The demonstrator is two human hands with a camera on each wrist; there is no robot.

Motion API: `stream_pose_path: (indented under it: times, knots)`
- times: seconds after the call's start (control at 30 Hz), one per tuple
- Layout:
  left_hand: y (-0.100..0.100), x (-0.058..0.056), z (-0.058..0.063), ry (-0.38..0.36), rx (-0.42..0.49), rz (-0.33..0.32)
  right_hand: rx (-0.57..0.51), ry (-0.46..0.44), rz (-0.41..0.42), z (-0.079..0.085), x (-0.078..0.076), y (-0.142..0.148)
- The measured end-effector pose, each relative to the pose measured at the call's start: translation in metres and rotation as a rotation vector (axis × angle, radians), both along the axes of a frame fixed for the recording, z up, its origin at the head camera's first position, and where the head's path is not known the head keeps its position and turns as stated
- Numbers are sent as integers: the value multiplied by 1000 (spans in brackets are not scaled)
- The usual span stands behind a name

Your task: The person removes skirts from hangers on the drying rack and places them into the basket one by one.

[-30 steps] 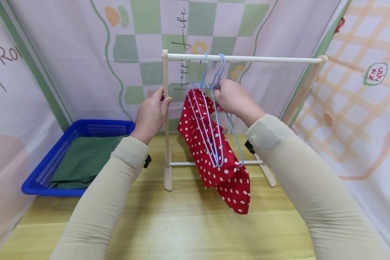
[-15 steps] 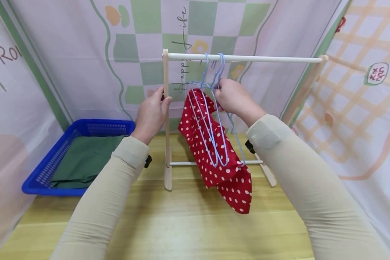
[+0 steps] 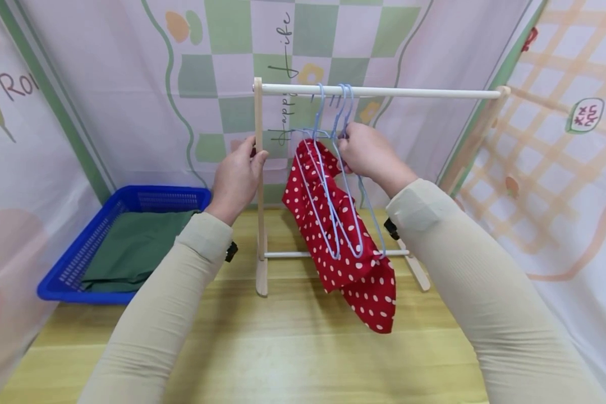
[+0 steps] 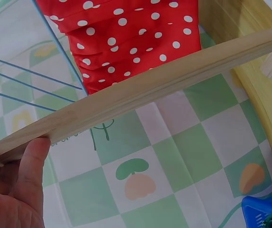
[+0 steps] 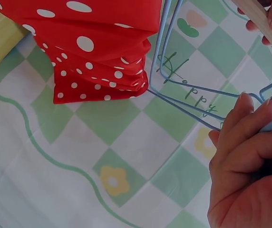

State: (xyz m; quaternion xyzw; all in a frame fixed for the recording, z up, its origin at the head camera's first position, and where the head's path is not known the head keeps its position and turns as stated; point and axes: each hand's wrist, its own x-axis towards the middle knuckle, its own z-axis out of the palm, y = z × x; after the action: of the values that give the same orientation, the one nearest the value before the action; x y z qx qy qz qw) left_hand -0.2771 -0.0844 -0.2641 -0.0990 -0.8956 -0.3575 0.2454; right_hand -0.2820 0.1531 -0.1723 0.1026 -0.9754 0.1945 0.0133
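Note:
My left hand (image 3: 236,182) grips the left wooden post (image 3: 259,207) of a small clothes rack, its thumb on the near side. Three light blue wire hangers (image 3: 319,112) are hooked on the white rail (image 3: 424,92) near its left end. At the neck of the rightmost hanger, my right hand (image 3: 371,154) holds the wire with curled fingers (image 5: 238,121). A red garment with white dots (image 3: 368,297) hangs slantwise from the hangers, its lower corner above the table; which hanger bears it is hard to tell. In the left wrist view the garment (image 4: 136,33) shows behind the post.
A blue plastic basket (image 3: 70,269) with a folded dark green cloth (image 3: 131,247) stands left of the rack on the wooden table (image 3: 283,348). A lower white bar (image 3: 285,255) joins the rack's feet. Printed curtains enclose the back and sides.
My right hand has shifted slightly right along the rail, and the hangers and red garment moved with it. The hooks stand a little farther apart. My left hand stays on the post.

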Motion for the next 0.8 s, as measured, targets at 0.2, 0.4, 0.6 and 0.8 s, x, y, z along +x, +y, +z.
stream_pose_path:
  times: [0.2, 0.4, 0.6, 0.8]
  knots:
    - [0, 1, -1, -11, 45, -8, -19, -16, -8, 0, -1, 5]
    - [-1, 2, -3, 7, 73, -20, -22, -11, -10, -1, 0, 10]
    - [0, 3, -7, -14, 105, -16, -27, -9, -9, -2, 0, 12]
    - [2, 8, -13, -4, 159, -32, -29, -12, -6, -1, 1, 11]
